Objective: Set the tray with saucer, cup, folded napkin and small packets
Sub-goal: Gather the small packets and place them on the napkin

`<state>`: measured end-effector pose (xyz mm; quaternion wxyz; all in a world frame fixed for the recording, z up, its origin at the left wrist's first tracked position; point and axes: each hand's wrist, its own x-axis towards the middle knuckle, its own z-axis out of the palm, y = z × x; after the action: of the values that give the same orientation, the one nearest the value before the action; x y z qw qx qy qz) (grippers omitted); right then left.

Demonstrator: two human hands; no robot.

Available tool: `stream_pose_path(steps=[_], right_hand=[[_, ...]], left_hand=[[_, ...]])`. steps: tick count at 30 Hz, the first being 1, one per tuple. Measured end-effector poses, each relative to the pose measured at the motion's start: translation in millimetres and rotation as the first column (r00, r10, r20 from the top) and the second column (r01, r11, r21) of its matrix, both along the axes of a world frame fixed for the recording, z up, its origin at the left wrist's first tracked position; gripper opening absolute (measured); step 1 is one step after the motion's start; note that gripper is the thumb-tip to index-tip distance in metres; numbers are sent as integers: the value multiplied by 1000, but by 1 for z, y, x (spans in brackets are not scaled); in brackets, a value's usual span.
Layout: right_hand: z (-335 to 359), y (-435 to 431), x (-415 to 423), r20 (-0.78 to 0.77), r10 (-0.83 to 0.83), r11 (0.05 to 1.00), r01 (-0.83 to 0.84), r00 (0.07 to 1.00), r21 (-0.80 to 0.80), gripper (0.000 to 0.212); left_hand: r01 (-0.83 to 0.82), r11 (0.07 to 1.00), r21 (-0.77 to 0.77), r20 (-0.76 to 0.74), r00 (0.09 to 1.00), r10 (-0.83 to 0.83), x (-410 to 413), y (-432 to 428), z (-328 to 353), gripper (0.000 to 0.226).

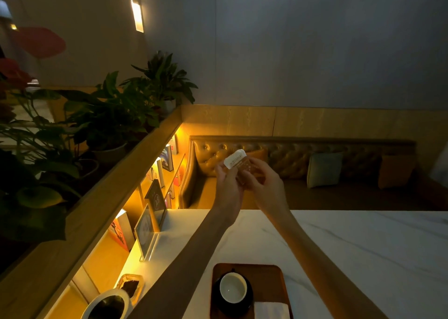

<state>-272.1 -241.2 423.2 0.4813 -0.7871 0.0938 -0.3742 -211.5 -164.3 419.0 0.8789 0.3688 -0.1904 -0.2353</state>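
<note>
A brown wooden tray [269,280] lies on the white marble table near the bottom edge. On its left side a white-lined cup [233,287] stands on a dark saucer [247,303]. A folded white napkin [271,310] rests on the tray's near right corner. Both arms reach far out above the table's far edge. My left hand [228,185] and my right hand [263,184] together pinch a small packet [238,162], white at the top and brown below, held up in the air well beyond the tray.
The white marble table [351,250] stretches to the right. At its left stand an acrylic sign holder [145,231], a small glass dish [129,286] with dark contents and a white bowl [106,305]. A lit bookshelf, potted plants and a tufted bench with cushions lie beyond.
</note>
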Motion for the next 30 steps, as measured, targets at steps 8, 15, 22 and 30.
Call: stream_pose_path(steps=[8, 15, 22, 30], right_hand=[[-9, -21, 2, 19, -101, 898, 99, 995, -428, 37], [-22, -66, 4, -171, -24, 826, -77, 985, -558, 38], [-61, -89, 12, -237, 61, 941, -136, 970, -311, 45], [-144, -131, 16, -323, 121, 988, -83, 939, 128, 35]], left_hand=[[-182, 956, 230, 245, 961, 124, 14, 10, -12, 28], [-391, 809, 439, 667, 745, -2, 33, 16, -24, 32], [-447, 739, 504, 675, 738, -14, 48, -6, -56, 24], [-316, 654, 688, 527, 837, -150, 72, -57, -142, 20]])
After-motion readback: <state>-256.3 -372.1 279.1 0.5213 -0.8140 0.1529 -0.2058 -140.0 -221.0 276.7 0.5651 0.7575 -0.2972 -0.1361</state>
